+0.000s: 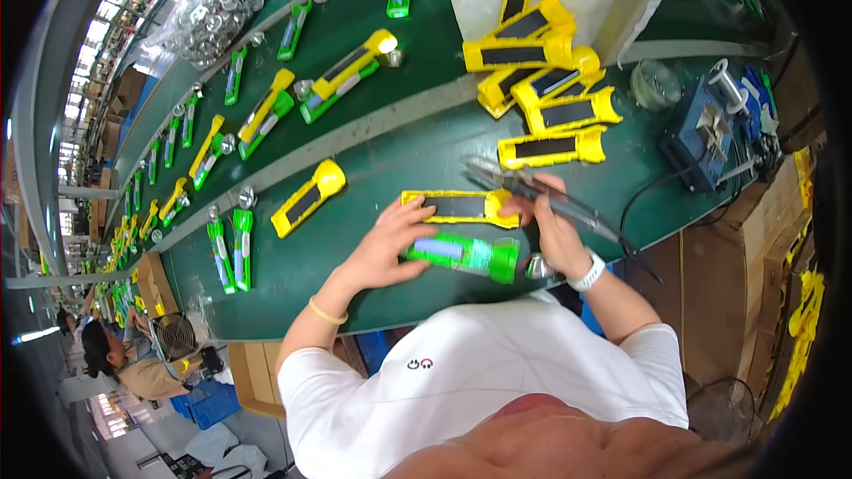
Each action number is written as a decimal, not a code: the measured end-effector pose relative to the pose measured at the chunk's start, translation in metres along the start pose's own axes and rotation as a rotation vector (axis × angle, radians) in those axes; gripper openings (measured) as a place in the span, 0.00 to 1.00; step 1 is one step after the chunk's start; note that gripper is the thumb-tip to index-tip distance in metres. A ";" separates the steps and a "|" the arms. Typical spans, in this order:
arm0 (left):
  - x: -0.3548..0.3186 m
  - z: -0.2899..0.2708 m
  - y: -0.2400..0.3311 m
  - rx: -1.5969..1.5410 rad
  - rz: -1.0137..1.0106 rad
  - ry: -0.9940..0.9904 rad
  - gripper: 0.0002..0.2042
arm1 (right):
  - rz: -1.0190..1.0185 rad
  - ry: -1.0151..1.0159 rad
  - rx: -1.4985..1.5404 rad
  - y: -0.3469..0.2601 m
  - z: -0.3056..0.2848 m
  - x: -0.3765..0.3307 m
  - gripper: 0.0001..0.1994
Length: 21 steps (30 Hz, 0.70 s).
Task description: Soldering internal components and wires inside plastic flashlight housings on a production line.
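Head view is showing a person working at a long green counter [293, 275] with both hands low in the middle. The left hand [386, 244] is lying with fingers spread and lightly curled over a green translucent casing [466, 255], pinning it flat rather than gripping it. The right hand [555, 235] is closing around a slim soldering iron [532, 191], whose tip is pointing left toward a yellow shell half [457, 206] lying just above the green casing; whether the tip is touching it is hard to tell at this size. This looks like the joining step on one unit: steadying the parts while the tool is working at the seam. The next move is calling for a steady left hand and fine tip placement. More yellow shells [546, 89] are piling up behind, near a blue tool stand [706, 133].
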<state>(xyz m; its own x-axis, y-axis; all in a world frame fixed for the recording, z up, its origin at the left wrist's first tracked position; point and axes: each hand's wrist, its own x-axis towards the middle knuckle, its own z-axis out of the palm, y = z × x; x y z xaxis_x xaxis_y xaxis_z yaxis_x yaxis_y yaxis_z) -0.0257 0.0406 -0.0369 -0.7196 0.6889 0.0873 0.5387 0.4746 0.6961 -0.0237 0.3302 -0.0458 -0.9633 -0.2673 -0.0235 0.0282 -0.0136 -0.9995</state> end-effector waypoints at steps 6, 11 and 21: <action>-0.011 0.011 -0.009 0.026 -0.096 0.427 0.29 | -0.232 0.423 0.179 0.012 -0.015 0.002 0.15; -0.035 -0.007 -0.024 0.216 -0.205 0.379 0.27 | -0.368 0.540 0.332 0.011 -0.030 -0.013 0.13; 0.014 0.041 0.022 0.472 0.155 0.487 0.17 | -0.219 0.311 0.385 -0.002 -0.014 -0.014 0.11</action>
<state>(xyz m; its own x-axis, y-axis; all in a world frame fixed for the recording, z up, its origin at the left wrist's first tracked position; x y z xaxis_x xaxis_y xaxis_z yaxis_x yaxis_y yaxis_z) -0.0064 0.0830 -0.0495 -0.6739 0.4959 0.5476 0.7048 0.6537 0.2754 -0.0139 0.3477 -0.0440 -0.9896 0.0785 0.1208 -0.1424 -0.4047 -0.9033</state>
